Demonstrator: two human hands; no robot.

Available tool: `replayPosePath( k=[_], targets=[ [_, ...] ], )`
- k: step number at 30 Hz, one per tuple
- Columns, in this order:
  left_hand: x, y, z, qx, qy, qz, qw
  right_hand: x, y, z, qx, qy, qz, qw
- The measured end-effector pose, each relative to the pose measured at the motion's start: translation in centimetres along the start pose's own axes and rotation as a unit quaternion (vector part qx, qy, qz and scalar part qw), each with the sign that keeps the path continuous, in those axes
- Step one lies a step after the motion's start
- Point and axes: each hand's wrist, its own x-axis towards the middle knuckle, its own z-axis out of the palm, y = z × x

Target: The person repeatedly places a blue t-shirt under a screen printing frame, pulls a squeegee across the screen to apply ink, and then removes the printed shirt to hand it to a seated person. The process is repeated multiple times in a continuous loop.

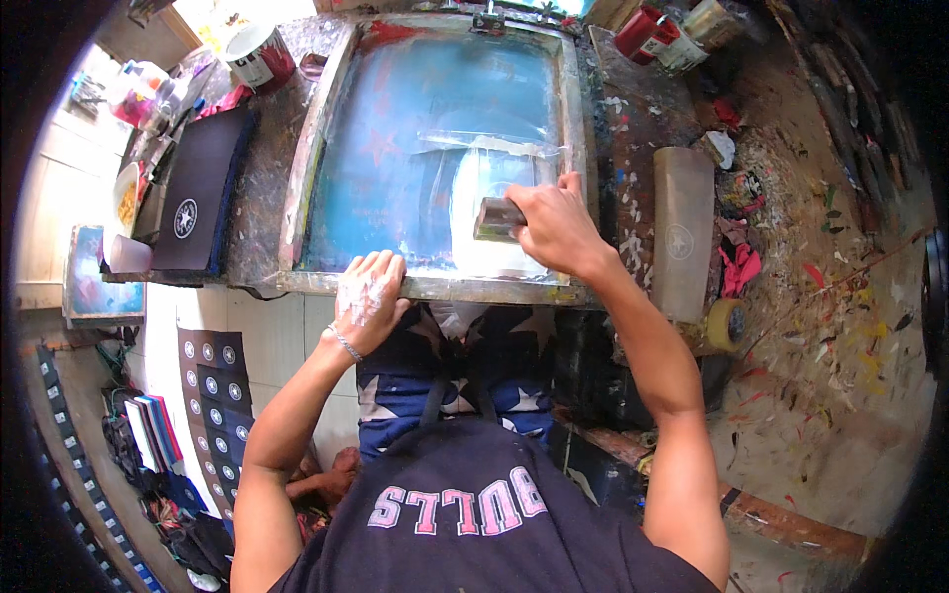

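Note:
A screen printing frame (pixel 474 288) with worn wooden rails and blue mesh (pixel 435 89) lies on the bench in front of me. At its near rail, left of the middle, my left hand (pixel 369 301) is closed over the wood, with white smears on its back. My right hand (pixel 557 225) grips a short squeegee (pixel 499 219) above the mesh's near right part. White ink (pixel 484 259) covers the mesh around and below the squeegee. Whether the squeegee's blade touches the mesh is hidden. Clear tape (pixel 474 141) crosses the mesh beyond it.
Left of the frame lies a dark sheet stack (pixel 203 193) with a round white print. A paint can (pixel 259 57) stands at the far left, red containers (pixel 647 38) at the far right. A translucent sheet (pixel 682 222) lies right. Printed dark pieces (pixel 213 395) lie lower left.

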Motion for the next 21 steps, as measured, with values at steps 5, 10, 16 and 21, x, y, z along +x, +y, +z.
replayPosePath(
  k=[5,10,16,21],
  targets=[
    [-0.2,-0.3,0.3,0.001,-0.011,0.000,1.000,-3.5,-2.1,2.6,-0.085,0.098,-0.017,0.991],
    [0.0,-0.1,-0.2,-0.006,-0.015,0.001,1.000,1.6,0.9,3.6,-0.139,0.220,-0.006,0.966],
    [0.0,0.2,-0.4,-0.029,0.005,-0.004,1.000,8.2,5.5,-0.8,-0.037,0.059,0.053,0.996],
    [-0.1,-0.1,0.0,-0.024,0.002,-0.004,1.000,8.7,4.6,0.7,-0.018,0.131,0.006,0.991]
  ],
)
